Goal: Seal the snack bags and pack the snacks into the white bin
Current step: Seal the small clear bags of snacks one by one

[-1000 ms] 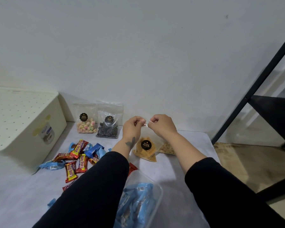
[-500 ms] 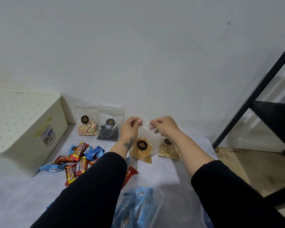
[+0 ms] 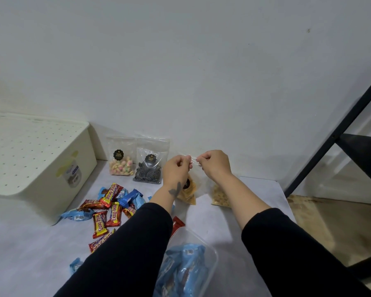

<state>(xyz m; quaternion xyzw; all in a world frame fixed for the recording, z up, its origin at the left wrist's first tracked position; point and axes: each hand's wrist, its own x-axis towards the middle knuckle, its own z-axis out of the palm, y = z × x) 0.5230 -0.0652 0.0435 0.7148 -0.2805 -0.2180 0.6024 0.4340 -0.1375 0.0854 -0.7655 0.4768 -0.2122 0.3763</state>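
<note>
Both hands, the left hand (image 3: 177, 168) and right hand (image 3: 212, 162), pinch the top edge of a clear plastic snack bag (image 3: 190, 190) of yellow chips hanging between them above the tabletop (image 3: 212, 217), with glossy red "beng-beng" bars (image 3: 107, 207) and the lidded white bin (image 3: 30, 163) left of them.

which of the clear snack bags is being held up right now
The bag of yellow chips: left hand and right hand pinch its top edge; the others rest untouched.
</note>
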